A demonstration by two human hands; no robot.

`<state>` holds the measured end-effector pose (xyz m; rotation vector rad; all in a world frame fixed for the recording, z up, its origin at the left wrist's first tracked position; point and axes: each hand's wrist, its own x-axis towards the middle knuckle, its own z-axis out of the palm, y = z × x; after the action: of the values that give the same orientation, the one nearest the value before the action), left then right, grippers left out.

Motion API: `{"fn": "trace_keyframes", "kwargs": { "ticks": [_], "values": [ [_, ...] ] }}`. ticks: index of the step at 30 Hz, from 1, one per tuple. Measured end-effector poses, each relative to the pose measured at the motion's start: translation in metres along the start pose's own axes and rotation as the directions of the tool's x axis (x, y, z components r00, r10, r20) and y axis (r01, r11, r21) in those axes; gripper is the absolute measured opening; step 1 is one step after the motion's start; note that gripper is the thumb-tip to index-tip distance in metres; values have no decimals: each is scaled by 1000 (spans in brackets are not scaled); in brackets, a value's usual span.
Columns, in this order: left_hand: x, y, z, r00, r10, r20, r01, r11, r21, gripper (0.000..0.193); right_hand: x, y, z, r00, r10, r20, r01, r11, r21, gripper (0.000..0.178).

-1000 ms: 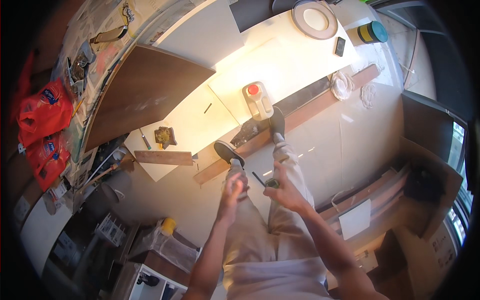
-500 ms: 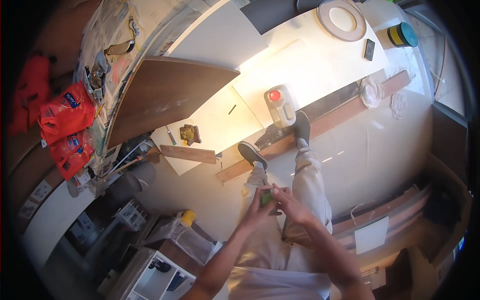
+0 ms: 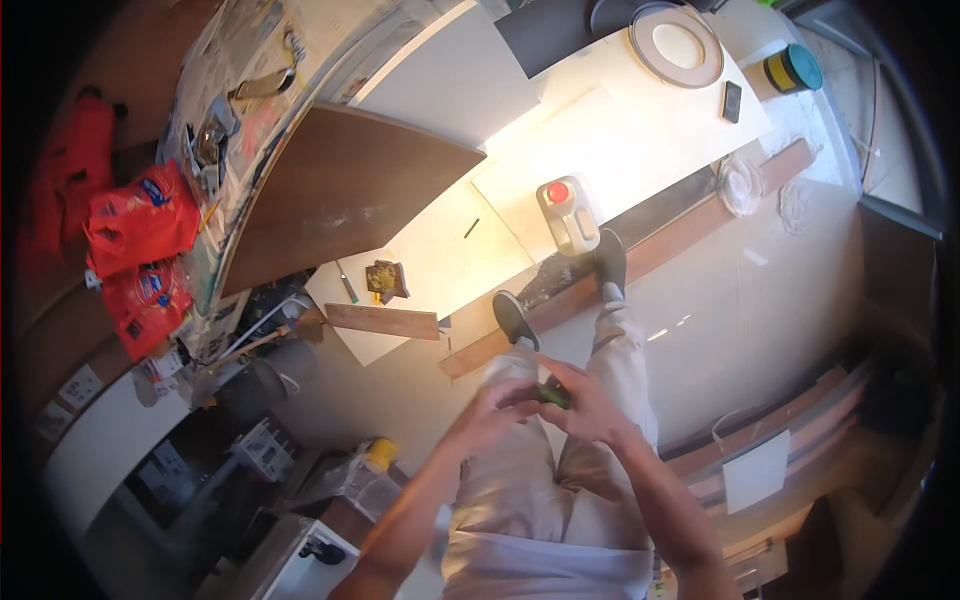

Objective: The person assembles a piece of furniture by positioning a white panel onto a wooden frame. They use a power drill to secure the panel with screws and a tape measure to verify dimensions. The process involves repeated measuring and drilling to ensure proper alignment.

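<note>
A white board (image 3: 650,115) is spreading across the floor ahead, with a brown board (image 3: 350,195) covering part of its left side. A long plank (image 3: 682,228) is running slantwise along the white board's near edge. Two red bags (image 3: 145,215) are sitting at far left. A disc (image 3: 677,45) is lying near the white board's far end, and a tub (image 3: 795,68) is resting to its right. A jug (image 3: 570,218) with a red cap is standing just beside the right shoe (image 3: 611,265).

The right hand (image 3: 585,400) is holding a small green thing (image 3: 553,396) in bent fingers. The left hand (image 3: 495,408) is meeting it from the other side, fingers curling inward; whether they are gripping too, I cannot tell. The green thing is sitting between both hands, above the person's legs. A phone (image 3: 732,102) is lying on the white board's right part.
</note>
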<state>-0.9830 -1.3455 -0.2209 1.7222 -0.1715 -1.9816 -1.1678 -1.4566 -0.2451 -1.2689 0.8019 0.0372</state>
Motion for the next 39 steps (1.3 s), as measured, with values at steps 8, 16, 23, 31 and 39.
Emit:
{"fn": "trace_keyframes", "kwargs": {
  "ticks": [8,16,23,31,39],
  "values": [
    [-31,72,-68,885,426,186,-465,831,305,9,42,-147,-42,908,-139,396,372,704,-605,59],
    [51,116,-188,201,934,-295,-475,356,805,9,115,-384,-140,956,-115,270,225,-305,-925,35],
    [131,190,-204,-120,907,-403,-333,346,877,13,169,-436,-148,924,-294,245,99,-435,-895,32],
    [135,245,-205,3,843,-538,-318,511,798,19,183,-412,-120,850,-463,251,152,-241,-959,29],
    [136,263,-217,105,861,-497,-234,507,830,23,182,-385,-104,773,-598,211,216,-65,-974,27]
  ]
}}
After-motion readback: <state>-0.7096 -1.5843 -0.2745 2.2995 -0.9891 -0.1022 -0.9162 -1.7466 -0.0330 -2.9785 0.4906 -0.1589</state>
